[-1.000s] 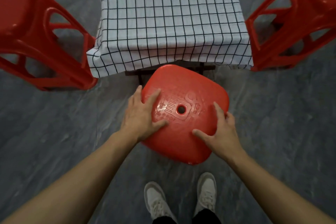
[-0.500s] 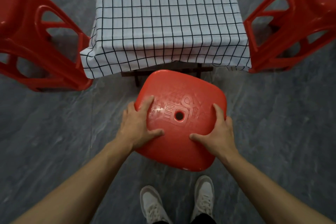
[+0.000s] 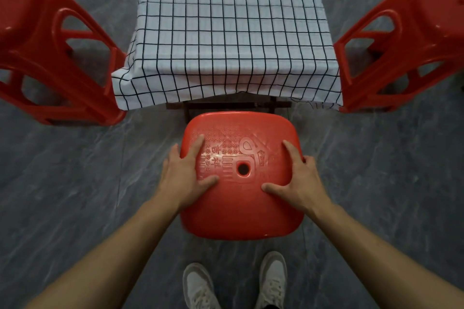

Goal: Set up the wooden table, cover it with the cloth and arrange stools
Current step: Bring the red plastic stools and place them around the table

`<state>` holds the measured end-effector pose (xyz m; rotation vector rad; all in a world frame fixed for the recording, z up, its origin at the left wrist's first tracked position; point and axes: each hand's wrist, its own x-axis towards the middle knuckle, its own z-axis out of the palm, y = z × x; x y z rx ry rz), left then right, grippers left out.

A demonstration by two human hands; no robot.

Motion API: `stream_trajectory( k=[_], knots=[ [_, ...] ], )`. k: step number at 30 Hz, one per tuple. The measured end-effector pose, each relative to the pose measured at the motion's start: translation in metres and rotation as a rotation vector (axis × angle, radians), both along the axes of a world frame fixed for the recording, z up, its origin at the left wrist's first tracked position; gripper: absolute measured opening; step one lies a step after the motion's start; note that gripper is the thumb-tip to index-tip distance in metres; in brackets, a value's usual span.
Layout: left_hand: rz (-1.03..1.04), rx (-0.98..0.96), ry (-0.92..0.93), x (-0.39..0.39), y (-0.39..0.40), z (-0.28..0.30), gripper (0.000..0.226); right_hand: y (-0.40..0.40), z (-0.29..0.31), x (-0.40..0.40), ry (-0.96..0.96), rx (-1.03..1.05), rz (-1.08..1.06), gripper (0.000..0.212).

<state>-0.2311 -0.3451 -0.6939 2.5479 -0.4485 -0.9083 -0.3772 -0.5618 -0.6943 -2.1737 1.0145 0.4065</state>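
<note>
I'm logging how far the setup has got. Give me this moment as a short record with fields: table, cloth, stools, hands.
table: dark wooden frame shows only below the cloth's near edge
cloth: white checked cloth covers the top and hangs over the near side
side stools: red left stool and red right stool, one at each side
near stool: red stool at the table's near edge
left hand: on the seat's left edge, thumb on top
right hand: on the seat's right edge, thumb on top
</note>
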Motion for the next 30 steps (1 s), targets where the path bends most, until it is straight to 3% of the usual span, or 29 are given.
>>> stream_trajectory(
  k=[7, 15, 30],
  knots=[
    [0.014, 0.068, 0.023, -0.012, -0.002, -0.002, 0.127, 0.004, 0.000, -0.009, 0.011, 0.005, -0.033, 0.121],
    [-0.037, 0.028, 0.033, -0.043, 0.016, -0.002, 0.128, 0.018, -0.003, -0.046, -0.014, 0.007, -0.086, 0.122],
    [0.042, 0.078, 0.014, -0.148, 0.053, 0.000, 0.132, 0.045, -0.004, -0.131, -0.041, 0.023, 0.013, 0.120]
  ],
)
